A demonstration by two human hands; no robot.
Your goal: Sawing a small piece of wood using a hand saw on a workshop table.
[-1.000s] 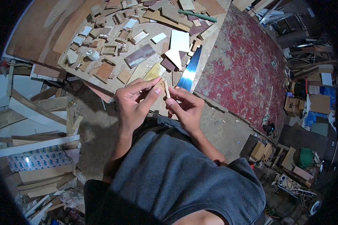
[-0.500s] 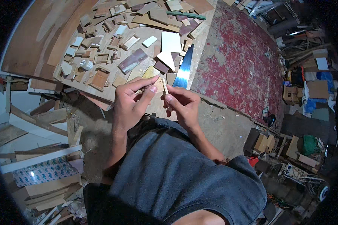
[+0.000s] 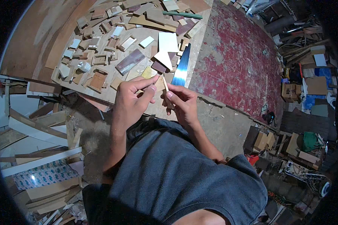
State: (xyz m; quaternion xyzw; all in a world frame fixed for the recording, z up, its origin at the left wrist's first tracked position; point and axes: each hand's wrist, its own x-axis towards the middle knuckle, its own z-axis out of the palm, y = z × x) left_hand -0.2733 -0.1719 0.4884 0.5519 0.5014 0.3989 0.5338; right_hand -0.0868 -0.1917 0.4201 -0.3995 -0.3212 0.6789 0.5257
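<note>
The table (image 3: 196, 45), littered with wood offcuts, fills the upper part of the view, and a saw (image 3: 181, 68) lies along its right side, just beyond the knuckles; a careless push forward could bring skin against the blade. The left hand (image 3: 133, 100) has thumb and forefinger drawn close together, though I cannot tell what, if anything, sits between them. The right hand (image 3: 182, 104) pinches a thin wooden strip (image 3: 166, 84), held up in front of the body, near the left fingertips. Being so slim, the strip could snap if squeezed or bent hard, or drop among the offcuts if the pinch slackened.
</note>
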